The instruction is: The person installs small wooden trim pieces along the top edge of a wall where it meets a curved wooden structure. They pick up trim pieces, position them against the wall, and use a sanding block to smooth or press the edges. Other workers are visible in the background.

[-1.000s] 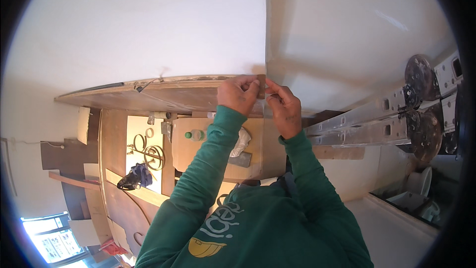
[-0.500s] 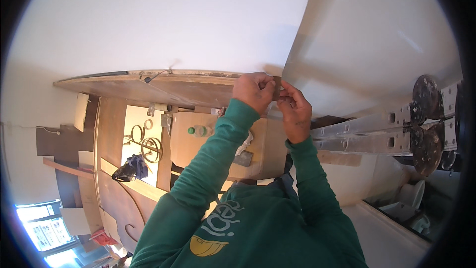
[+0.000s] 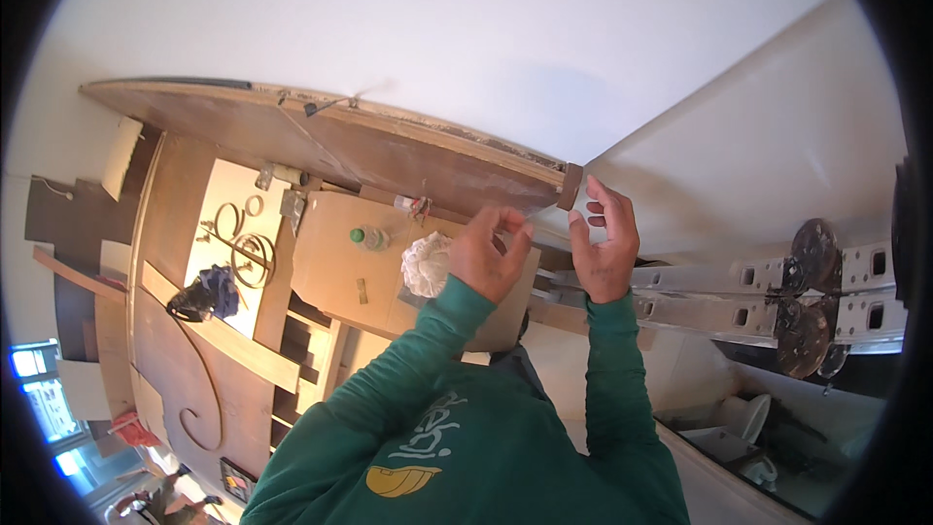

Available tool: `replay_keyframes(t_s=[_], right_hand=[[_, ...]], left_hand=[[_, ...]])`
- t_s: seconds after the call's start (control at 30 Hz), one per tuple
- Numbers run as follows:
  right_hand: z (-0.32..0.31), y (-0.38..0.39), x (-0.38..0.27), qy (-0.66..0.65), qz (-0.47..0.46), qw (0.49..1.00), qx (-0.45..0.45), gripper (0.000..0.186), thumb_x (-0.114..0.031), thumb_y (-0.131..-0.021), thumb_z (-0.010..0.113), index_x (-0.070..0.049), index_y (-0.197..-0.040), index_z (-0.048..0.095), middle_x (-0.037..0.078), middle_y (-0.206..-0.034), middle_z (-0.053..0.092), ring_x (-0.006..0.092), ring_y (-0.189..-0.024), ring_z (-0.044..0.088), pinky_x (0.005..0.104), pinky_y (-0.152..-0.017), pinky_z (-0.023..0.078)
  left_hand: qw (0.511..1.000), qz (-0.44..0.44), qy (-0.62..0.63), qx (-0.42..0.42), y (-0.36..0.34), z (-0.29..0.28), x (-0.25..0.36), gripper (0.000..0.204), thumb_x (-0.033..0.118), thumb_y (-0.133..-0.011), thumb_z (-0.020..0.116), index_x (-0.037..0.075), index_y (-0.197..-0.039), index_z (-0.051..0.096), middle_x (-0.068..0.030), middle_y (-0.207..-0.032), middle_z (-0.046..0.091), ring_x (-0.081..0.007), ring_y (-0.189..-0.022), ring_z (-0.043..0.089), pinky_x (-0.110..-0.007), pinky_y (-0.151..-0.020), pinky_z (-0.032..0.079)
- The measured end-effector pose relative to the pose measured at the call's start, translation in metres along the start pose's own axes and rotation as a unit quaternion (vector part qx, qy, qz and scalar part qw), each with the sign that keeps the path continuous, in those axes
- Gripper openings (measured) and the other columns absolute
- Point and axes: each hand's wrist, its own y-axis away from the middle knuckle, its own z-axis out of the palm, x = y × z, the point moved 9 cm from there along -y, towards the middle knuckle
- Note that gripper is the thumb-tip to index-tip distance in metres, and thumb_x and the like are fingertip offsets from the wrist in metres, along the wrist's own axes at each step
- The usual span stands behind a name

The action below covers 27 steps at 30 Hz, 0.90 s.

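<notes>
Both hands (image 3: 493,255) have left the brown strip (image 3: 570,187), loosely open, seemingly empty, right hand (image 3: 606,241) nearest.

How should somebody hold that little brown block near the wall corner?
I'd pinch the brown block by its lower end in the picture, fingers across its narrow width, coming from the person's side. It's long and slim. Its upper end sits near the wall and its left side by the wooden edge, so those look cramped.
</notes>
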Motion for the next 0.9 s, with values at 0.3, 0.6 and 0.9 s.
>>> replay_keyframes(t_s=[0.3, 0.6, 0.9], right_hand=[[0.010, -0.009, -0.023, 0.151, -0.104, 0.981, -0.069, 0.064, -0.013, -0.079, 0.083, 0.002, -0.136, 0.057, 0.019, -0.127, 0.058, 0.0318, -0.111, 0.060, 0.0374, -0.093, 0.052], [0.014, -0.008, 0.007, -0.047, 0.045, 0.993, -0.094, 0.057, -0.006, -0.088, 0.073, 0.003, -0.141, 0.052, 0.013, -0.130, 0.060, 0.0204, -0.111, 0.061, 0.0340, -0.091, 0.053], [0.010, -0.013, 0.026, -0.106, 0.125, 0.985, -0.050, 0.036, -0.007, -0.097, 0.062, 0.008, -0.130, 0.059, 0.011, -0.115, 0.066, 0.0167, -0.102, 0.064, 0.0295, -0.084, 0.055]], left_hand=[[0.996, -0.009, 0.069, -0.052, 0.025, 0.018, -0.025, 0.025, 0.015, -0.086, 0.075, 0.004, -0.107, 0.068, -0.0073, -0.094, 0.070, -0.0142, -0.059, 0.059, -0.029, -0.056, 0.049], [0.993, 0.099, 0.071, -0.002, 0.007, 0.003, 0.014, 0.034, 0.013, -0.088, 0.074, 0.008, -0.121, 0.065, -0.0074, -0.092, 0.067, -0.0206, -0.064, 0.062, -0.031, -0.058, 0.051], [0.962, 0.251, -0.100, -0.042, -0.015, 0.023, 0.050, 0.041, 0.012, -0.087, 0.072, 0.015, -0.127, 0.064, -0.0083, -0.107, 0.063, -0.0298, -0.089, 0.068, -0.038, -0.069, 0.058]])
